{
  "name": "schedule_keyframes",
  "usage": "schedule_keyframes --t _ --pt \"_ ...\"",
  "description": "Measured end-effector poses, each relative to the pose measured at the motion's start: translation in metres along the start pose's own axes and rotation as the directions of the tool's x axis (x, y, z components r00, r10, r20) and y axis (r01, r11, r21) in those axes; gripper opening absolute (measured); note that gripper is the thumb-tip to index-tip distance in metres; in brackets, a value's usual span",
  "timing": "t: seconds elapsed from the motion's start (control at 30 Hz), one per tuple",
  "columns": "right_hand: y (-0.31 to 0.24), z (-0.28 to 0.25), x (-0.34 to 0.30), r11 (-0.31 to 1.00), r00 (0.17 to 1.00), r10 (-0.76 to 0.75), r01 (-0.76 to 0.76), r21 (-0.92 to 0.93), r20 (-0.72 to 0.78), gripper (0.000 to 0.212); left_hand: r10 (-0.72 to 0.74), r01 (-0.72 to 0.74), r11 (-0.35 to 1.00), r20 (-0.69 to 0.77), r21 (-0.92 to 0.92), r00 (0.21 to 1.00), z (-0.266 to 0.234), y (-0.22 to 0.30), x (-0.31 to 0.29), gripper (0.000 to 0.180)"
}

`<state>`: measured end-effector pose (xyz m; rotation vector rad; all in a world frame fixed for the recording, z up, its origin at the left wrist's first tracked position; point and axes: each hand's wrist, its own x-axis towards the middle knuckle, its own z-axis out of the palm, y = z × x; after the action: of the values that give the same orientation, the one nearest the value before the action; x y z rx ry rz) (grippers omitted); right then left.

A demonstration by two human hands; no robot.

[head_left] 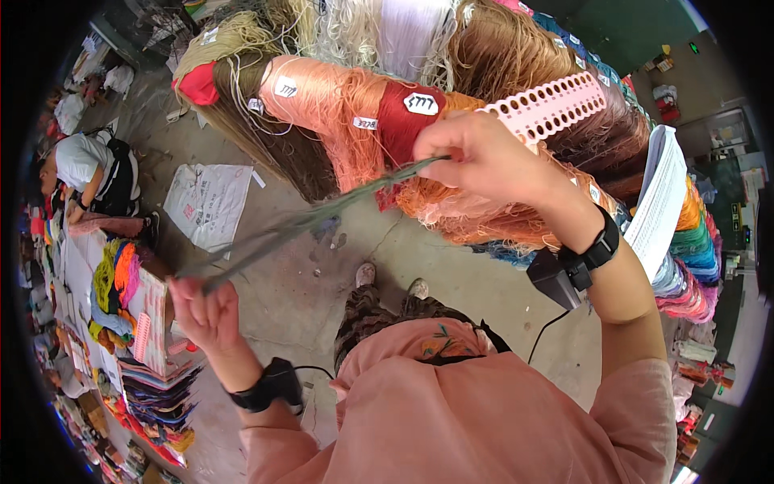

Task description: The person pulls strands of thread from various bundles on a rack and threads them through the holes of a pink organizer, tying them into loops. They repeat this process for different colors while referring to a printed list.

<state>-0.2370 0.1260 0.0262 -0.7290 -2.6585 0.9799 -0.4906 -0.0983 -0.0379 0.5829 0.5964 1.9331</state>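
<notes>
A bundle of dark green thread [322,211] is drawn out slantwise in front of me, partly smeared by motion. Its upper end is pinched between the thumb and fingers of my right hand [484,153], just over the large skeins. At the lower left end, my left hand [205,315] is closed around the strands, its fingers slightly blurred. Under my right hand lie a dark red skein [401,121] and an orange-peach skein [322,95] with white tags. Beside that hand, a pink card with rows of holes [552,106] rests on the skeins.
Brown skeins [504,48] and white skeins [395,32] are heaped farther back. A stack of printed sheets [651,202] hangs at the right. On the left stands a table with bright thread bundles [121,274]. A white sack [208,202] lies on the floor; another person [89,165] bends beyond it.
</notes>
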Motion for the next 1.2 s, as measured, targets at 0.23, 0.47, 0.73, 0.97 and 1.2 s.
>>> schedule_keyframes --t 0.23,0.47,0.73,0.97,1.2 --pt "0.003 0.0 -0.002 0.964 0.997 0.075 -0.078 0.256 0.019 0.01 -0.176 0.158 0.964 -0.065 -0.214 0.982 0.052 -0.101 0.041 0.015" --pt "-0.007 0.002 -0.001 0.873 0.987 0.132 -0.157 0.461 0.087 0.01 0.05 0.007 0.858 -0.097 0.513 0.994 0.107 -0.153 0.054 0.011" --pt "0.001 0.005 0.002 0.98 0.992 0.126 -0.12 0.158 -0.029 0.008 0.231 -0.185 0.656 0.039 0.731 0.972 0.101 -0.153 0.064 0.006" --pt "-0.011 -0.006 0.007 0.694 0.931 0.338 -0.145 0.706 -0.141 0.031 -0.083 0.145 0.838 -0.14 0.526 0.987 0.084 -0.156 0.057 0.011" --pt "0.0 -0.005 0.004 0.729 0.938 0.311 -0.131 0.672 -0.155 0.041 -0.433 0.343 0.838 -0.135 -0.425 0.891 0.075 -0.114 0.044 0.03"
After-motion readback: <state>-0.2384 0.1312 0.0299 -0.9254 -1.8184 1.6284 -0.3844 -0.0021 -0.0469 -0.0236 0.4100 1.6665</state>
